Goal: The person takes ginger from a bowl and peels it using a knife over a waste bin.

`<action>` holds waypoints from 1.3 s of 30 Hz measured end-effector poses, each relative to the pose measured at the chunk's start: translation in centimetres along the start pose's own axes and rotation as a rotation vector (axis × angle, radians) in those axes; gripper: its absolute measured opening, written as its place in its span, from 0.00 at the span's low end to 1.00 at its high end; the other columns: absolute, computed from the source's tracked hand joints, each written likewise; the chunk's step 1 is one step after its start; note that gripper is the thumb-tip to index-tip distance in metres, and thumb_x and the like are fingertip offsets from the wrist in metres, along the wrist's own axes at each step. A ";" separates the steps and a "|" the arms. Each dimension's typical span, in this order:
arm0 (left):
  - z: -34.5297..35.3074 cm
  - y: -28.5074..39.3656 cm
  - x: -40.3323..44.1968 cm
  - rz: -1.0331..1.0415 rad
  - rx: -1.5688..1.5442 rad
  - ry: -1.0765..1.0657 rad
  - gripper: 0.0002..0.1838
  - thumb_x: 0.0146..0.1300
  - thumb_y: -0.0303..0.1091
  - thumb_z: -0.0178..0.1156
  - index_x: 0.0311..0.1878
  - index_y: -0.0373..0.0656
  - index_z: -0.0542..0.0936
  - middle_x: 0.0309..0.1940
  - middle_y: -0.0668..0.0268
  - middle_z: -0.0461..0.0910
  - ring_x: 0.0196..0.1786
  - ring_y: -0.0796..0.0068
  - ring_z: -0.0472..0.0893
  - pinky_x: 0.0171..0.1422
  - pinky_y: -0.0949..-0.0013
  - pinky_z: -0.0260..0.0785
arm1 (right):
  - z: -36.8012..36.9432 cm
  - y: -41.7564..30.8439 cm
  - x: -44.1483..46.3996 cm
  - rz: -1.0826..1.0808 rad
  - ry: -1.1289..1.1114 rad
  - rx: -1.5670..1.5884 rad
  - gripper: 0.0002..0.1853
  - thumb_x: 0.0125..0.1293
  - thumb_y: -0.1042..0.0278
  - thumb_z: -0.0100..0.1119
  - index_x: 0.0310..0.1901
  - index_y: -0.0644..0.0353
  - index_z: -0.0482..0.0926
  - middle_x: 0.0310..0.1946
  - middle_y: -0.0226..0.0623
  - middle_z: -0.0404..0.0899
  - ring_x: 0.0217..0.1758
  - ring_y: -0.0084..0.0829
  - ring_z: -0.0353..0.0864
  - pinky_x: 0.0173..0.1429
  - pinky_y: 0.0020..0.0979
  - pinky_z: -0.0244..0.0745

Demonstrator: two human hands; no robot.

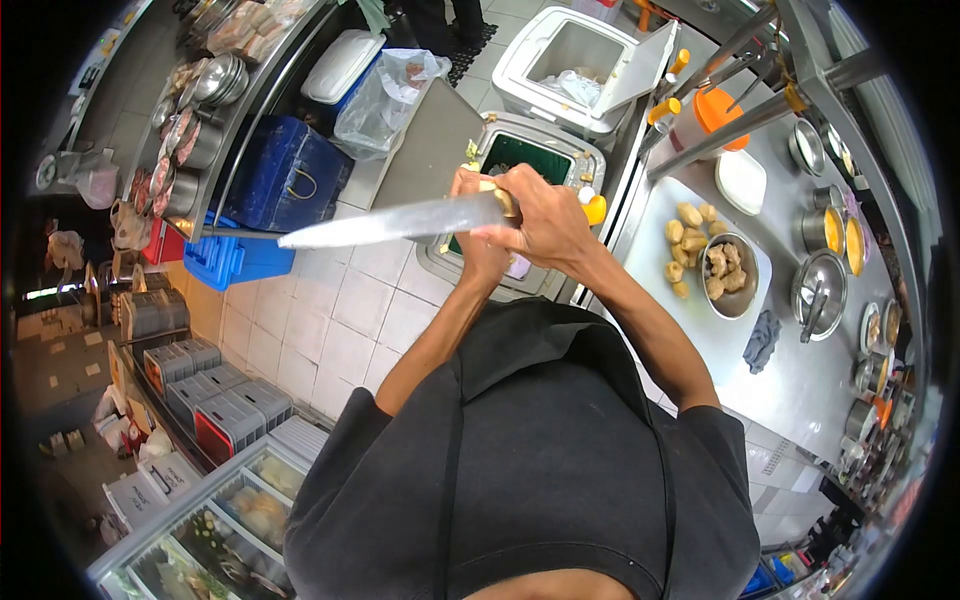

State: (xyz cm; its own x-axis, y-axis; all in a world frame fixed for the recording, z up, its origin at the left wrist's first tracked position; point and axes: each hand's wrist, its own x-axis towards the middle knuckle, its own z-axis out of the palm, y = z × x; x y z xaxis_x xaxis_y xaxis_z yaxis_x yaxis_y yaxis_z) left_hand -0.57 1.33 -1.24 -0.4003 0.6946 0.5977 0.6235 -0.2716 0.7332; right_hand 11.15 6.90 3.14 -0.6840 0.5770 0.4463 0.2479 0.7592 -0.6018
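Observation:
My right hand [548, 215] is wrapped round the handle of a large knife [390, 222], its broad blade pointing left. Behind the blade, my left hand [484, 258] is closed on a pale yellow piece of ginger [487, 186], mostly hidden by fingers. Knife and ginger meet close together; the exact contact is hidden. Below both hands stands a grey-rimmed bin [590, 160] with a dark green inside and its lid swung open to the left. A small yellow-green scrap [472, 152] shows just beyond my left fingers.
On the steel counter [790, 390] at right, a white cutting board [650, 300] bears pale peeled pieces [690, 240] and a metal bowl [745, 300] of knobbly ginger. A grey cloth [763, 340] lies beside them. A white bin [530, 55] stands ahead; blue containers [285, 175] are left.

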 end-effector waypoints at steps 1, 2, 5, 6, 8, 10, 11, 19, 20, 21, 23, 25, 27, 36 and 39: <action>0.5 0.0 -0.5 -0.002 0.001 0.000 0.09 0.70 0.35 0.52 0.41 0.38 0.72 0.36 0.64 0.71 0.41 0.70 0.75 0.43 0.66 0.69 | -0.1 -0.2 0.2 0.001 -0.001 0.001 0.37 0.57 0.31 0.65 0.49 0.63 0.76 0.33 0.41 0.74 0.29 0.41 0.78 0.31 0.38 0.74; 1.5 0.4 -1.1 -0.265 -0.339 0.076 0.09 0.72 0.36 0.51 0.41 0.39 0.72 0.37 0.65 0.71 0.42 0.72 0.75 0.43 0.67 0.68 | -0.4 -0.6 0.7 0.031 0.009 0.036 0.35 0.59 0.32 0.65 0.47 0.62 0.76 0.32 0.41 0.74 0.29 0.42 0.78 0.32 0.38 0.73; 1.7 1.0 -0.8 -0.583 -0.817 0.169 0.11 0.76 0.38 0.46 0.40 0.43 0.73 0.35 0.70 0.72 0.37 0.77 0.74 0.36 0.72 0.65 | -1.8 -1.3 1.9 0.088 -0.037 0.089 0.30 0.64 0.39 0.63 0.49 0.62 0.74 0.31 0.42 0.75 0.29 0.43 0.77 0.34 0.40 0.72; 1.5 1.0 -0.4 -0.762 -0.961 0.184 0.11 0.76 0.40 0.46 0.40 0.45 0.73 0.33 0.70 0.72 0.34 0.79 0.73 0.32 0.73 0.63 | -2.3 -1.5 2.2 0.210 -0.079 0.157 0.29 0.66 0.41 0.61 0.52 0.61 0.72 0.31 0.43 0.76 0.29 0.41 0.78 0.36 0.39 0.73; 0.5 1.7 1.0 -0.995 -1.153 0.137 0.15 0.77 0.46 0.45 0.38 0.47 0.73 0.26 0.72 0.72 0.24 0.81 0.69 0.24 0.75 0.58 | -2.4 -0.9 2.7 0.422 -0.143 0.285 0.26 0.72 0.48 0.56 0.59 0.61 0.67 0.35 0.47 0.79 0.36 0.39 0.82 0.44 0.38 0.75; -0.4 1.0 1.2 -0.970 -1.247 0.060 0.18 0.77 0.50 0.45 0.39 0.47 0.74 0.26 0.70 0.73 0.23 0.80 0.69 0.27 0.74 0.59 | -2.8 -0.5 2.8 0.457 -0.065 0.302 0.29 0.71 0.47 0.57 0.60 0.63 0.65 0.34 0.49 0.80 0.37 0.43 0.83 0.46 0.40 0.76; -0.7 1.0 1.3 -0.948 -1.338 -0.027 0.21 0.77 0.54 0.45 0.39 0.47 0.76 0.26 0.69 0.75 0.23 0.78 0.69 0.29 0.72 0.60 | -3.1 -0.4 2.7 0.501 0.018 0.320 0.31 0.70 0.46 0.58 0.60 0.64 0.63 0.34 0.50 0.81 0.37 0.48 0.84 0.47 0.42 0.77; -1.2 0.5 1.4 -1.109 -1.469 -0.035 0.24 0.76 0.57 0.48 0.38 0.43 0.74 0.27 0.68 0.70 0.24 0.77 0.67 0.31 0.72 0.60 | -3.1 3.9 1.7 0.497 0.005 0.147 0.20 0.72 0.58 0.55 0.55 0.65 0.68 0.51 0.55 0.77 0.54 0.49 0.79 0.61 0.43 0.71; -1.1 0.4 1.3 -1.109 -1.470 -0.034 0.24 0.76 0.57 0.48 0.38 0.43 0.74 0.27 0.68 0.70 0.24 0.77 0.67 0.31 0.72 0.60 | -3.0 4.1 1.4 0.497 0.004 0.147 0.20 0.72 0.58 0.55 0.55 0.65 0.68 0.51 0.55 0.77 0.54 0.49 0.79 0.61 0.43 0.71; -1.0 0.3 1.1 -1.213 -1.508 -0.002 0.25 0.76 0.58 0.47 0.38 0.44 0.75 0.27 0.68 0.69 0.24 0.77 0.66 0.31 0.72 0.60 | -2.9 4.3 1.1 0.459 -0.004 0.052 0.22 0.72 0.58 0.56 0.58 0.65 0.69 0.51 0.56 0.78 0.54 0.51 0.80 0.60 0.44 0.72; -0.9 0.5 1.0 -1.315 -1.546 0.034 0.25 0.75 0.60 0.46 0.39 0.45 0.75 0.27 0.68 0.68 0.24 0.77 0.65 0.31 0.71 0.60 | -2.5 4.5 0.8 0.419 -0.014 -0.044 0.24 0.72 0.57 0.56 0.61 0.64 0.70 0.51 0.56 0.78 0.54 0.53 0.80 0.60 0.45 0.72; -1.0 0.8 0.9 -1.364 -1.567 0.018 0.27 0.75 0.64 0.43 0.40 0.49 0.75 0.28 0.68 0.68 0.23 0.77 0.63 0.29 0.71 0.57 | -1.9 4.7 0.6 0.412 0.014 -0.133 0.30 0.71 0.52 0.58 0.67 0.63 0.68 0.51 0.59 0.79 0.52 0.56 0.81 0.58 0.45 0.74; -0.7 0.2 0.5 -1.312 -1.536 -0.008 0.28 0.75 0.66 0.41 0.40 0.50 0.75 0.28 0.68 0.67 0.23 0.77 0.62 0.29 0.71 0.56 | -3.0 2.3 1.5 0.476 -0.024 -0.065 0.31 0.69 0.48 0.59 0.65 0.63 0.69 0.49 0.62 0.79 0.53 0.57 0.81 0.58 0.46 0.74; 0.1 1.5 0.4 -0.973 -1.113 -0.039 0.35 0.74 0.71 0.31 0.56 0.50 0.71 0.40 0.68 0.73 0.45 0.72 0.77 0.53 0.64 0.73 | -1.6 -2.7 -0.5 0.208 -0.067 -0.069 0.46 0.60 0.26 0.58 0.69 0.58 0.68 0.39 0.56 0.81 0.33 0.53 0.85 0.36 0.48 0.79; 0.5 2.0 0.7 -0.856 -1.050 -0.001 0.31 0.76 0.67 0.30 0.53 0.49 0.69 0.41 0.68 0.76 0.43 0.78 0.78 0.48 0.71 0.74 | -2.5 -4.2 0.0 0.313 -0.216 -0.082 0.44 0.62 0.37 0.63 0.72 0.56 0.65 0.54 0.59 0.78 0.49 0.57 0.83 0.51 0.47 0.79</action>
State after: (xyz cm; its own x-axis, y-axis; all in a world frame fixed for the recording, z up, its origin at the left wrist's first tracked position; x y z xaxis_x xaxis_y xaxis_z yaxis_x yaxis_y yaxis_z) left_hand 0.70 1.61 0.53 -0.4002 0.9011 -0.1669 -0.6218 -0.1333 0.7718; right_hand 11.84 4.52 7.33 -0.6933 0.7144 0.0942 0.5156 0.5831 -0.6278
